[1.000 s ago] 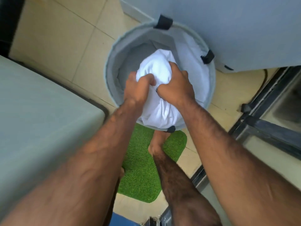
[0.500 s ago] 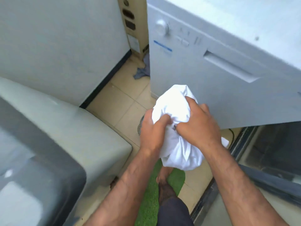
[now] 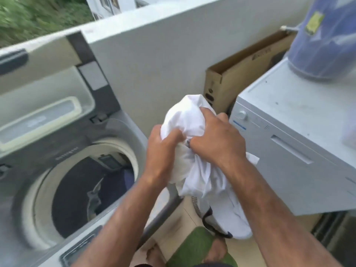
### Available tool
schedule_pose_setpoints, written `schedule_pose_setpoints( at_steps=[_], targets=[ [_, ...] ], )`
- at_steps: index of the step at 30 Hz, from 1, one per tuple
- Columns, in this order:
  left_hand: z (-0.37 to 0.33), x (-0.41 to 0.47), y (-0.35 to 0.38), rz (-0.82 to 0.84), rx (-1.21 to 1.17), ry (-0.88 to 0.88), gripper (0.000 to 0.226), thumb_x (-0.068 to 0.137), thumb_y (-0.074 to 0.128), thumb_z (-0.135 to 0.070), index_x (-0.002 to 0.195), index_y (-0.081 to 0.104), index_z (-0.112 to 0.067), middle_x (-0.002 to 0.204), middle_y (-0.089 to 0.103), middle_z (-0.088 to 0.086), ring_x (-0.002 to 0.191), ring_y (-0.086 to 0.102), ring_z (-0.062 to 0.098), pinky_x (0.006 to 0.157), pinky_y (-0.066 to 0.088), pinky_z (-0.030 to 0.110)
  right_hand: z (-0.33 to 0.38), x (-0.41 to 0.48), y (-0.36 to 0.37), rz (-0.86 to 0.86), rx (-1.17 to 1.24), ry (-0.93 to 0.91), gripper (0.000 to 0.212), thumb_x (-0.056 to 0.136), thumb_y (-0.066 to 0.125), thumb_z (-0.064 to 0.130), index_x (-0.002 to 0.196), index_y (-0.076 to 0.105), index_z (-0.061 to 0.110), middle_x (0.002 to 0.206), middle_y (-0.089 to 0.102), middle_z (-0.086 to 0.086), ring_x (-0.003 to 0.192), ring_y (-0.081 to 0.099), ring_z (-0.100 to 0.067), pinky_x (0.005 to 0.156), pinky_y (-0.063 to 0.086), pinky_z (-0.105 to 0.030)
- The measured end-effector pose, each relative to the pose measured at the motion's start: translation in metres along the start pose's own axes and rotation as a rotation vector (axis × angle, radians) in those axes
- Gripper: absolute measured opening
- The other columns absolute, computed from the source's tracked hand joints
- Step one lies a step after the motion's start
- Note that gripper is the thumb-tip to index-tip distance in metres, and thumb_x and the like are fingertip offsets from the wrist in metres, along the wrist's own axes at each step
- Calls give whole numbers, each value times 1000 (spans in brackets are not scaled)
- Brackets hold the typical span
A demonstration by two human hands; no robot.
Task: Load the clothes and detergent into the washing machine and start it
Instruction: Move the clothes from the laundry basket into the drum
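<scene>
A bundled white cloth (image 3: 187, 120) is held at chest height by both hands, to the right of the top-loading washing machine (image 3: 125, 135). My left hand (image 3: 160, 149) grips its left side and my right hand (image 3: 215, 140) grips its right side. The machine's lid (image 3: 44, 79) stands raised at the back. Its round drum opening (image 3: 82, 189) holds dark clothes at the bottom. The machine's control panel (image 3: 81, 245) runs along the near edge. The laundry basket (image 3: 210, 218) sits on the floor below the hands, mostly hidden by the cloth.
A white appliance (image 3: 292, 151) stands at the right with a blue container (image 3: 323, 35) on top. A cardboard box (image 3: 240, 74) leans against the white wall (image 3: 158, 60) behind. A green mat (image 3: 192, 249) lies on the tiled floor by my feet.
The white cloth has been lifted out of the basket and carried up and leftwards. The view has swung from the floor to the open washing machine.
</scene>
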State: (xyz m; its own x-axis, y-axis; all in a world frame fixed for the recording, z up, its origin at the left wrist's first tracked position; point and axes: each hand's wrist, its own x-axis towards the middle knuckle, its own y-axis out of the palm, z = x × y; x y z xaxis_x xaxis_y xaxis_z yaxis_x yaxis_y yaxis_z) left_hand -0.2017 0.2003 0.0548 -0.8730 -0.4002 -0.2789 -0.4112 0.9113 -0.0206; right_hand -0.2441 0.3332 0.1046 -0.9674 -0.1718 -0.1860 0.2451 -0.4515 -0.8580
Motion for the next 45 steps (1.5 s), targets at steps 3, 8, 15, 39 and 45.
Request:
schedule_pose_setpoints(
  at_steps=[3, 8, 15, 39, 45],
  targets=[
    [-16, -4, -59, -87, -72, 28, 46, 72, 70, -27, 114, 68, -10, 119, 71, 21, 104, 72, 43, 86, 59, 68, 59, -5, 12, 19, -26, -129, 84, 83, 64, 55, 157, 26, 41, 141, 45, -7, 126, 54, -35, 96, 47, -45],
    [-36, -17, -148, -215, -117, 53, 39, 76, 66, -18, 111, 68, -2, 117, 71, 27, 100, 73, 46, 83, 60, 62, 148, -6, 47, 102, -46, -288, 81, 83, 64, 57, 155, 30, 40, 141, 46, -8, 126, 55, -35, 89, 44, -42],
    [-32, -32, -233, -386, -143, -11, 21, 82, 65, -14, 101, 72, -8, 99, 76, 13, 84, 74, 30, 73, 61, 46, 226, -10, 106, 255, -78, -391, 82, 85, 61, 55, 158, 27, 38, 145, 44, -10, 129, 54, -35, 95, 47, -43],
    [82, -8, -297, -377, 129, -471, 16, 96, 60, -17, 111, 59, -13, 103, 53, 6, 99, 44, 22, 88, 37, 37, 186, 11, 248, 694, -10, -312, 71, 89, 66, 28, 155, 41, 23, 153, 51, -5, 128, 57, -25, 103, 50, -39],
    [74, 4, -297, -298, 163, -410, 5, 95, 63, -23, 97, 62, -19, 110, 62, -4, 104, 56, 19, 94, 50, 42, 185, 24, 241, 695, 72, -362, 55, 89, 67, 23, 143, 56, 26, 140, 58, -2, 121, 60, -19, 97, 51, -35]
  ],
)
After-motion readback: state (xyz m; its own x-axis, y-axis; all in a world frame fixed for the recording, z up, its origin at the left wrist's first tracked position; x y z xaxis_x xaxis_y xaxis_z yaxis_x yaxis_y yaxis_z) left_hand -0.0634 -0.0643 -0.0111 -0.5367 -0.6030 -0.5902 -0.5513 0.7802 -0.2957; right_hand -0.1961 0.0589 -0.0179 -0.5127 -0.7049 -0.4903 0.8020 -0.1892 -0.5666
